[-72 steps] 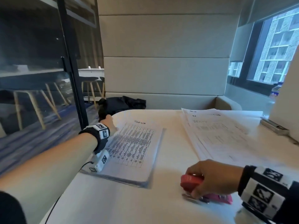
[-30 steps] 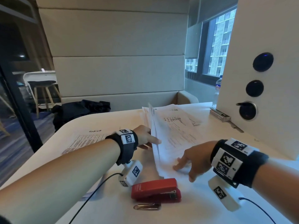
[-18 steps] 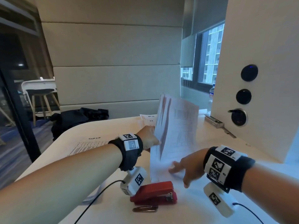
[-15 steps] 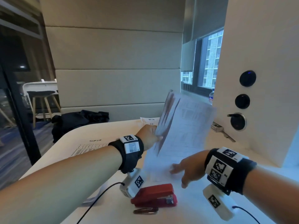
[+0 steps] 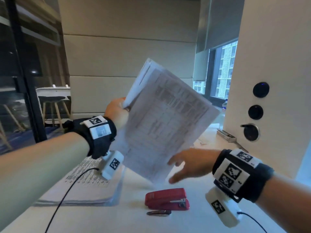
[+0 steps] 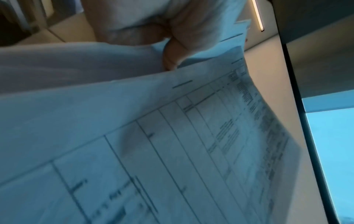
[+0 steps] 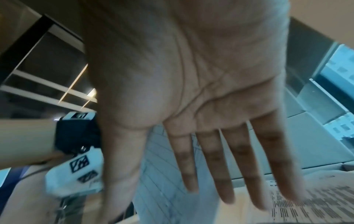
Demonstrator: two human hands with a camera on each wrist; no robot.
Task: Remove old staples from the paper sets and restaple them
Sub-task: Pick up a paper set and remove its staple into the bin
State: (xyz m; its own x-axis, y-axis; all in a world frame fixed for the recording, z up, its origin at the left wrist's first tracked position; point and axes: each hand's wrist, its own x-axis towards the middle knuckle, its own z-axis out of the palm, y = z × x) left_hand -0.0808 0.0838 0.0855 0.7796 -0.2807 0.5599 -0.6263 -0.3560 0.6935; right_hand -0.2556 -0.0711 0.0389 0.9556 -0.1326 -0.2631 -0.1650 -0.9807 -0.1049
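Note:
My left hand (image 5: 117, 110) grips a set of printed sheets (image 5: 165, 121) by its left edge and holds it tilted in the air above the table. The left wrist view shows fingers (image 6: 172, 50) pinching the paper set (image 6: 172, 151). My right hand (image 5: 186, 163) hovers flat and empty beside the set's lower right corner; its fingers (image 7: 228, 166) are straight and spread. A red stapler (image 5: 167, 198) lies on the white table (image 5: 117, 221) below, with a metal staple remover (image 5: 159, 212) just in front of it.
Another stack of printed sheets (image 5: 87, 185) lies on the table at the left. More papers (image 7: 306, 203) lie to the right. A white panel (image 5: 272, 81) with round black sockets stands close on the right. A cushioned wall (image 5: 126, 47) is behind.
My left hand has lifted the paper set off the right-hand pile and raised it higher, swinging it leftward. My right hand has come off the pile and now hovers flat.

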